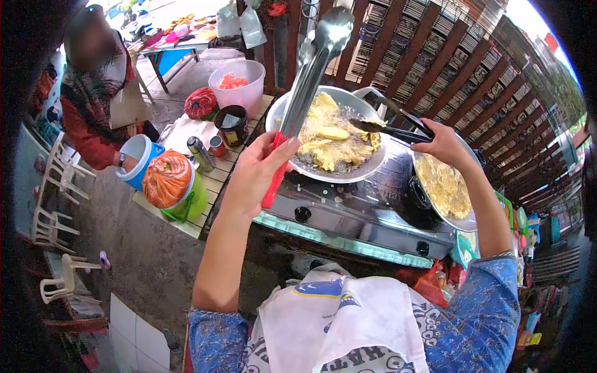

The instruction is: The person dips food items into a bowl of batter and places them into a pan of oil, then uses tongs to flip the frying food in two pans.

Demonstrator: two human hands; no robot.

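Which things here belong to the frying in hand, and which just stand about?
In use: left hand, metal tongs, right hand, dark tongs, wok, stove.
Standing about: pink bucket, dark jar, orange-covered tub, white chairs.

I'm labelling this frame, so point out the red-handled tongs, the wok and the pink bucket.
red-handled tongs (303, 87): head view, on the metal shaft.
wok (348, 98): head view, on the far inner wall.
pink bucket (242, 99): head view, on the front wall.

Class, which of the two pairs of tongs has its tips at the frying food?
The dark tongs in the right hand; the silver red-handled tongs in the left hand point upward, away from the food.
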